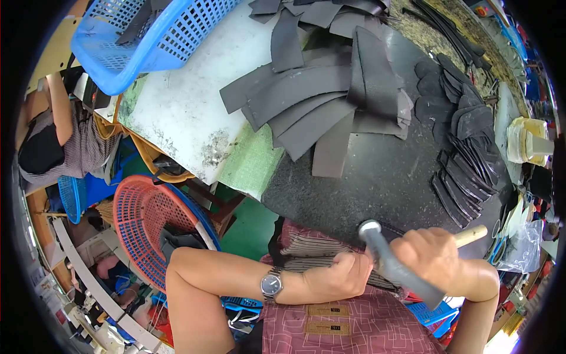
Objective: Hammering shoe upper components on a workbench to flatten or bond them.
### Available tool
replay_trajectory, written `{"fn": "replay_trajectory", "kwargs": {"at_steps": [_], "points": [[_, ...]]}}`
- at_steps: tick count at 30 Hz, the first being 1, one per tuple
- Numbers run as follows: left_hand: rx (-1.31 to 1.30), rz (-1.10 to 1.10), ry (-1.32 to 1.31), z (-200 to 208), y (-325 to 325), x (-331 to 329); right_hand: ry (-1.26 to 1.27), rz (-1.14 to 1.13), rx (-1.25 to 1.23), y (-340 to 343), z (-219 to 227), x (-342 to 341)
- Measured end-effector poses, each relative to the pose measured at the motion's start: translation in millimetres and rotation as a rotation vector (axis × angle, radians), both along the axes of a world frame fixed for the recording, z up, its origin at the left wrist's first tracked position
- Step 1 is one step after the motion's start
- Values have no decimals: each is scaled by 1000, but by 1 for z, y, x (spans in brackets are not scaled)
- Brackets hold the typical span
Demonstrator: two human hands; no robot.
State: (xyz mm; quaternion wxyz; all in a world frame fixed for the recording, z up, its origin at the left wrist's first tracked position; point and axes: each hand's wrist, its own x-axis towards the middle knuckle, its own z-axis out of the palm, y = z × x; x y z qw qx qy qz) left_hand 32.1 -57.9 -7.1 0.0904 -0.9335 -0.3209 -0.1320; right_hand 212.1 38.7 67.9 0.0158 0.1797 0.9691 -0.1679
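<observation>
My right hand (430,258) is closed round a hammer, gripping its pale wooden handle (470,236) close to the head. The long grey metal hammer head (394,263) slants across my lap at the table's near edge, its round face upward. Beside it, my left hand (342,276) is closed in a fist, and whatever it may hold is hidden. A watch is on my left wrist. Ahead lies a fanned heap of dark grey leather-like strips (312,88) on a black mat (348,197). Narrow glossy black strips (463,183) are lined up at the right.
Rounded black pieces (442,88) lie at the far right of the mat. A blue basket (147,56) stands at the far left, a red basket (156,230) beside the table. Beyond sits another person (71,135). A whitish tub (527,138) stands at the right edge.
</observation>
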Motion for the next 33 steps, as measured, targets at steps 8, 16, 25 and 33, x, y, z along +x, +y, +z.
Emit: {"fn": "replay_trajectory", "kwargs": {"at_steps": [8,16,25,33], "points": [[-499,190,-471,16,54,-2,94,-452,-62,-14,-6,60],[-1851,61,-1225,46,122,67,206,-515,-294,-84,-9,87],[-830,-352,-347,10,94,108,157,-734,-199,-95,-2,140],[-210,-662,-78,12,90,109,152,-785,-224,-83,-2,156]]}}
